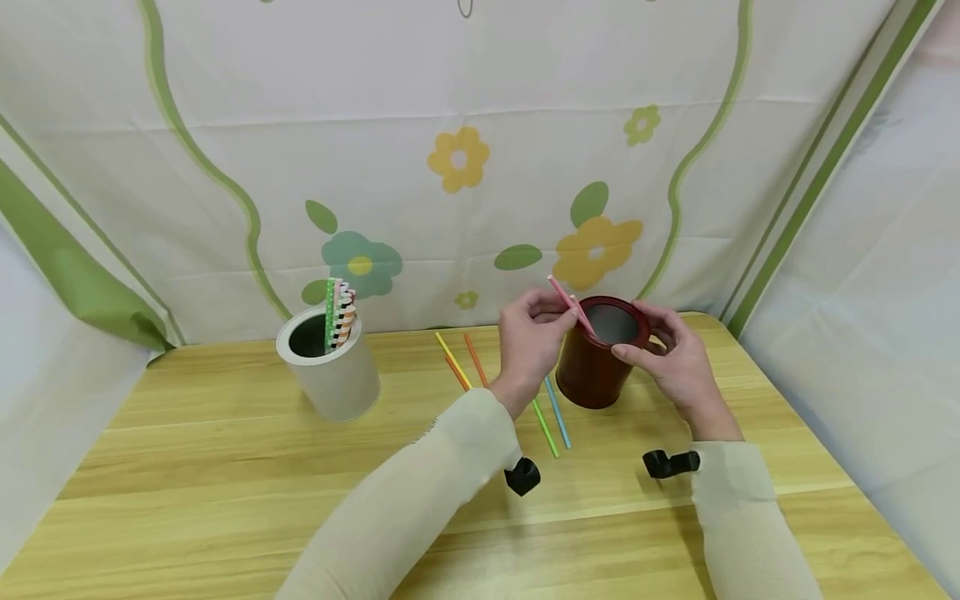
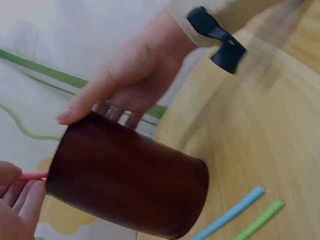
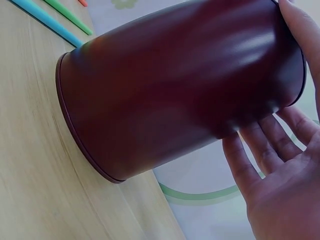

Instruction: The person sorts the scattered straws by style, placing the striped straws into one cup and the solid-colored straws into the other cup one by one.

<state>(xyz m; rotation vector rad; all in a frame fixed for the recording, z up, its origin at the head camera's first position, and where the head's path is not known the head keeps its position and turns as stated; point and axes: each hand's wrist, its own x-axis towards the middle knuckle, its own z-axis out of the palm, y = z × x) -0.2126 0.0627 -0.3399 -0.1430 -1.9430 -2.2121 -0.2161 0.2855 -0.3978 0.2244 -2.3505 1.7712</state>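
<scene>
The pink straws [image 1: 586, 322] (two upper ends show) slant over the rim of the dark red container [image 1: 592, 371], their lower parts at its mouth. The left hand [image 1: 531, 337] has its grip closed on them, thumb and fingers pinching them just beside the rim. The right hand [image 1: 682, 362] grips the container from its right side: the thumb lies on the near part of the rim, and the fingers touch the outer wall, as the right wrist view shows. The container stands upright on the desk [image 1: 225, 475], its inside grey.

Near its base, to the left, lie a blue straw [image 1: 557, 412] and a green straw [image 1: 545, 427], side by side. Farther left are a yellow straw [image 1: 453, 360] and two orange straws [image 1: 476, 358] (the left wrist and sleeve hide part of this group).

Well apart, toward the left of the desk, stands a white container [image 1: 345, 383], holding a cluster of patterned straws [image 1: 339, 317] in green, black and orange. Each wrist carries a black mount [image 1: 522, 476]. Behind everything hangs a pale curtain [image 1: 375, 167] printed with flowers and leaves.
</scene>
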